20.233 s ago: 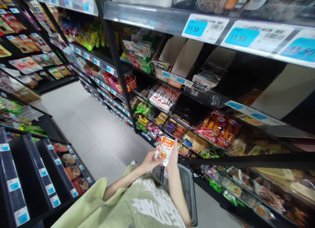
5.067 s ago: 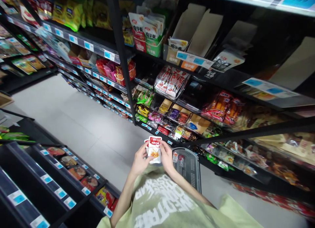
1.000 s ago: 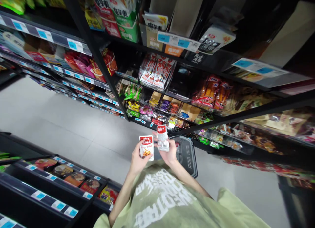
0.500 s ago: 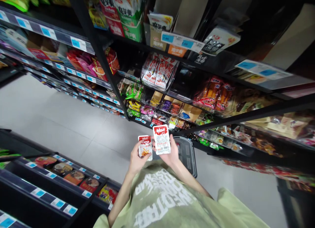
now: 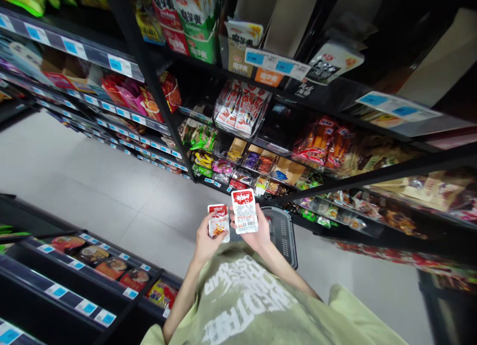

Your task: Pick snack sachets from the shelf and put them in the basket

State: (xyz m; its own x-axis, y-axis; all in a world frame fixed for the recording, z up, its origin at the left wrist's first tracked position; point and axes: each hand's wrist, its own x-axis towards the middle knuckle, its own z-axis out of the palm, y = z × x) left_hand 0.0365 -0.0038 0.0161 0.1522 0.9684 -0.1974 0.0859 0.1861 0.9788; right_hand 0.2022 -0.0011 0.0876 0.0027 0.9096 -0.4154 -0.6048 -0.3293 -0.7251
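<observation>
My left hand (image 5: 204, 241) is closed on a small red-and-white snack packet (image 5: 219, 225) with a food picture on its front. Its thumb lies across the lower part of the packet. Just to the right, my right hand (image 5: 263, 232) grips a second red-and-white snack packet (image 5: 245, 217), its printed text side facing up. The two packets are side by side in front of my shirt, with a narrow gap between them. Most of the right fingers are hidden beneath the packet.
A dark shopping basket (image 5: 280, 231) stands on the floor beyond my right forearm. Ahead, black shelves hold bagged snacks, including white-and-red packets (image 5: 242, 109) in a clear bin. Another shelf unit (image 5: 74, 265) with price tags is at lower left. Grey floor tiles (image 5: 137, 196) lie between.
My left hand and its packet have shifted very slightly left. The right hand and its packet have hardly moved.
</observation>
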